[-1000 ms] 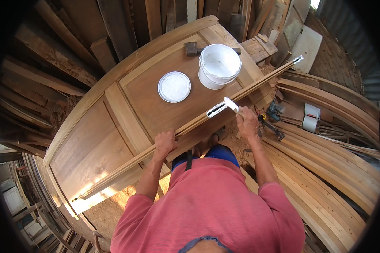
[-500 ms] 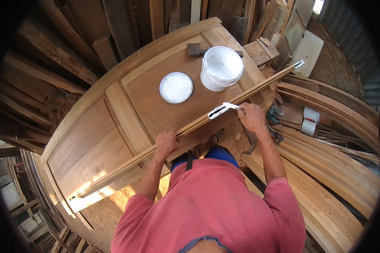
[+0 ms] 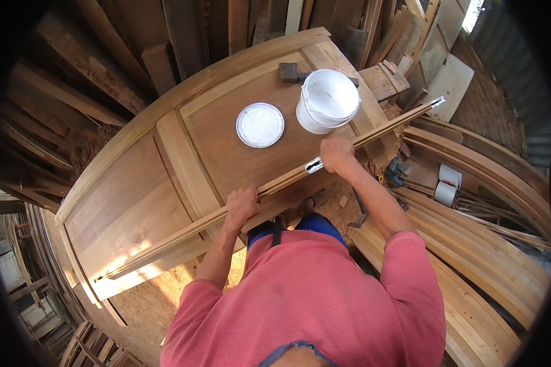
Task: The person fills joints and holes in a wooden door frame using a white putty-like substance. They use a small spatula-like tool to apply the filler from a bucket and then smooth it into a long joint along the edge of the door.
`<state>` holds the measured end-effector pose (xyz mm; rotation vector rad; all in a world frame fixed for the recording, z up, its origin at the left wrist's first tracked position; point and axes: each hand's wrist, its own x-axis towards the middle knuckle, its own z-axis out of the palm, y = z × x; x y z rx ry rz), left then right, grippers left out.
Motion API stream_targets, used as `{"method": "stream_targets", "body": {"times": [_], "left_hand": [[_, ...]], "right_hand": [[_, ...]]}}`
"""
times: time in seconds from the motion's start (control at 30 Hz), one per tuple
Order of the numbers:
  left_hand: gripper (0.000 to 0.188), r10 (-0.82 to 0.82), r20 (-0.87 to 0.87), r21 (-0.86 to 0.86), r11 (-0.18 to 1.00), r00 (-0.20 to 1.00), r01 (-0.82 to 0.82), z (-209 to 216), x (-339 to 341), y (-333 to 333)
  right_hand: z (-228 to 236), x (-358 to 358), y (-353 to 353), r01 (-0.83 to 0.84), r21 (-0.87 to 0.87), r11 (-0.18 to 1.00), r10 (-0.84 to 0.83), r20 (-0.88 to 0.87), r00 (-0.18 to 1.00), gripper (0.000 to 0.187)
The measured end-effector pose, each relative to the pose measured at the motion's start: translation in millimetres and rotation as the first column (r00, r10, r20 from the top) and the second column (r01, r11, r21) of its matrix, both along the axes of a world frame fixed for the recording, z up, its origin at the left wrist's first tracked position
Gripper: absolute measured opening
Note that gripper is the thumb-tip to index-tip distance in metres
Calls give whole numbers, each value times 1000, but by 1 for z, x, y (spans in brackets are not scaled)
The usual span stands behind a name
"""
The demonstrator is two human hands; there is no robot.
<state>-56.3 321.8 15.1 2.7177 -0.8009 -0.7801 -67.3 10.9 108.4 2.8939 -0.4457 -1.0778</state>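
A long wooden rail lies slantwise across the near side of a large arched door panel. My left hand is closed around this rail near its middle. Farther right, my right hand is a closed fist over the rail, beside a dark slot smeared with white glue. The glue-coated stick it held a moment earlier is hidden by the fist. More white glue surrounds another slot at the rail's far right end. Beyond my right hand, a white bucket stands on the panel, with its round lid lying to the left.
A dark-headed mallet lies behind the bucket, its handle partly hidden. Long curved boards are stacked at right, near a green power tool and a white can. Rough planks lean along the back. Sawdust covers the ground.
My right hand has moved left and away from me, turning over so the fist now hides the white-coated stick. My left hand keeps its hold on the rail.
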Motion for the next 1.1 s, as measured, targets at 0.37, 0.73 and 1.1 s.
{"method": "stream_targets", "body": {"times": [0.37, 0.73, 1.1], "left_hand": [[24, 5, -7, 13, 1000, 1000, -5, 3, -1, -2], [19, 44, 23, 17, 999, 999, -44, 5, -9, -3], [14, 44, 322, -234, 972, 946, 34, -24, -51, 5]], "right_hand": [[-12, -20, 17, 22, 71, 997, -32, 138, 990, 21], [0, -20, 28, -22, 90, 996, 9, 144, 990, 20], [-30, -71, 18, 87, 190, 978, -125, 199, 972, 19]]}}
